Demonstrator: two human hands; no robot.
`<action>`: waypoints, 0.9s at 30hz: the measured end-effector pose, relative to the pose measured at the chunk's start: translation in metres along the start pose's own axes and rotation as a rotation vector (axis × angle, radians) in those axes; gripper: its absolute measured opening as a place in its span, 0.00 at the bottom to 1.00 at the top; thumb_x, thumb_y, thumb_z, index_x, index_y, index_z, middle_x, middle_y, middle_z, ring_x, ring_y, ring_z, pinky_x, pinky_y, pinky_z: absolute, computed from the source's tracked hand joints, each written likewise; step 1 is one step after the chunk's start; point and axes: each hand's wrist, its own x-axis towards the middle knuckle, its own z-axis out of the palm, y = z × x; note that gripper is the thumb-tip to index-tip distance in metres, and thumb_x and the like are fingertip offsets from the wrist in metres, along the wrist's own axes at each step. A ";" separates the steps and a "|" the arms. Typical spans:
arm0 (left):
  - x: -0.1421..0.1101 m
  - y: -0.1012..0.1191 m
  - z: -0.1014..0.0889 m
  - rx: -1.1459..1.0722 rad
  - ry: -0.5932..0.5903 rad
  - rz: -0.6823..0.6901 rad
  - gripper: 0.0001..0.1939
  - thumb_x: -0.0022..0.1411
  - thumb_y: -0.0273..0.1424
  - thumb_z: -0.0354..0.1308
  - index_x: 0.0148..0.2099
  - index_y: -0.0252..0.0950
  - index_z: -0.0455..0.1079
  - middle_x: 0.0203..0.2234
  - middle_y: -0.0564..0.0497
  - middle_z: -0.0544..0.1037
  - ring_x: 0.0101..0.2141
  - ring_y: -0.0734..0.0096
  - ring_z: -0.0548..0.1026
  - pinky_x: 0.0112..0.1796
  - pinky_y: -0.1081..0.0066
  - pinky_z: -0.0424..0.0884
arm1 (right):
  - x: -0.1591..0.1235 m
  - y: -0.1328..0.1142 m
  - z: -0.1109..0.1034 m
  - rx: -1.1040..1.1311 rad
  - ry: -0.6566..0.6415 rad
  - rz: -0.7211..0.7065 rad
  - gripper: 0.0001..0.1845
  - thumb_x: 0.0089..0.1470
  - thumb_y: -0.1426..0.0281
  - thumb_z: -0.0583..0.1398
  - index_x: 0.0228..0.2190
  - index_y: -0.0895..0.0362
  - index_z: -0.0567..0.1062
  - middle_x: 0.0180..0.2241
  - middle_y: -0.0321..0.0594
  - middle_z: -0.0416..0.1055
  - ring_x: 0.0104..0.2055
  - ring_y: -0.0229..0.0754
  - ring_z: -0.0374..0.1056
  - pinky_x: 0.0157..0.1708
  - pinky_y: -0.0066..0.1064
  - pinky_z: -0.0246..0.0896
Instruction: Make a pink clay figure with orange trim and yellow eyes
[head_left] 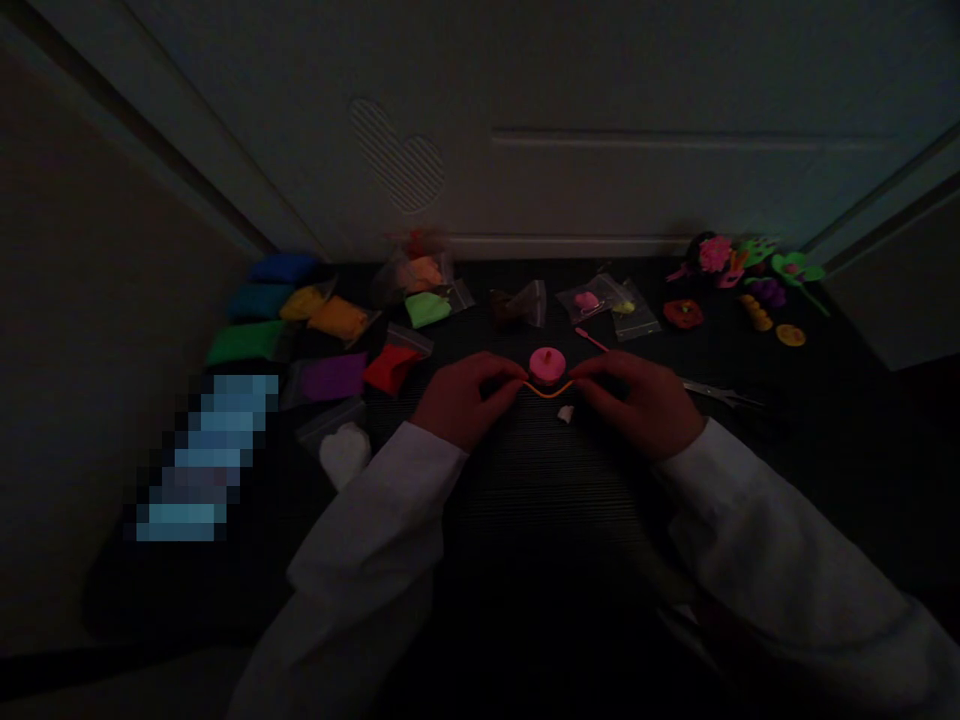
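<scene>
A thin orange clay strand (547, 396) hangs in a shallow curve between my two hands. My left hand (472, 398) pinches its left end between thumb and fingertips, and my right hand (634, 398) pinches the right end the same way. Just behind the strand stands a round pink clay piece (547, 364) with a small reddish bit on top. It lies between my fingertips; in this dim light I cannot tell whether the strand touches it. A small whitish scrap (565, 413) is on the table in front of my right fingertips.
Bags of coloured clay, such as a purple one (334, 378) and a red one (392, 366), lie at left near a pixelated bright screen (214, 455). Scissors (724, 393) and a pink stick tool (591, 339) lie right. Finished clay shapes (712, 253) sit back right, against a pale panel (600, 190).
</scene>
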 end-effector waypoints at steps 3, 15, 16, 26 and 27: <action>-0.004 0.000 -0.003 0.022 0.003 0.003 0.09 0.53 0.31 0.52 0.36 0.36 0.70 0.32 0.53 0.74 0.32 0.75 0.71 0.36 0.72 0.66 | -0.003 -0.003 -0.001 0.008 -0.043 -0.034 0.09 0.48 0.70 0.55 0.34 0.55 0.72 0.33 0.37 0.72 0.35 0.37 0.67 0.37 0.30 0.61; -0.071 0.019 -0.012 0.190 0.031 0.079 0.08 0.56 0.30 0.50 0.37 0.36 0.68 0.31 0.51 0.73 0.35 0.72 0.69 0.38 0.69 0.65 | -0.049 -0.041 -0.003 -0.250 -0.192 -0.121 0.10 0.52 0.69 0.53 0.36 0.53 0.70 0.34 0.34 0.72 0.36 0.37 0.66 0.40 0.34 0.54; -0.077 0.020 -0.009 0.201 0.019 0.084 0.08 0.56 0.29 0.50 0.37 0.36 0.68 0.32 0.51 0.73 0.35 0.72 0.69 0.38 0.68 0.65 | -0.054 -0.042 0.000 -0.257 -0.212 -0.130 0.09 0.52 0.69 0.53 0.36 0.53 0.70 0.34 0.34 0.72 0.36 0.37 0.66 0.41 0.35 0.53; -0.098 0.007 0.013 0.324 0.054 0.077 0.08 0.57 0.28 0.48 0.37 0.36 0.67 0.33 0.50 0.72 0.36 0.69 0.67 0.39 0.65 0.64 | -0.077 -0.040 0.026 -0.363 -0.233 -0.206 0.11 0.53 0.70 0.50 0.37 0.55 0.70 0.34 0.39 0.71 0.37 0.39 0.64 0.36 0.33 0.52; -0.099 0.006 0.014 0.334 0.059 0.080 0.08 0.57 0.28 0.48 0.37 0.36 0.67 0.33 0.50 0.72 0.36 0.68 0.67 0.39 0.65 0.64 | -0.078 -0.041 0.026 -0.361 -0.229 -0.204 0.11 0.53 0.70 0.50 0.37 0.55 0.70 0.34 0.40 0.71 0.37 0.39 0.63 0.36 0.33 0.53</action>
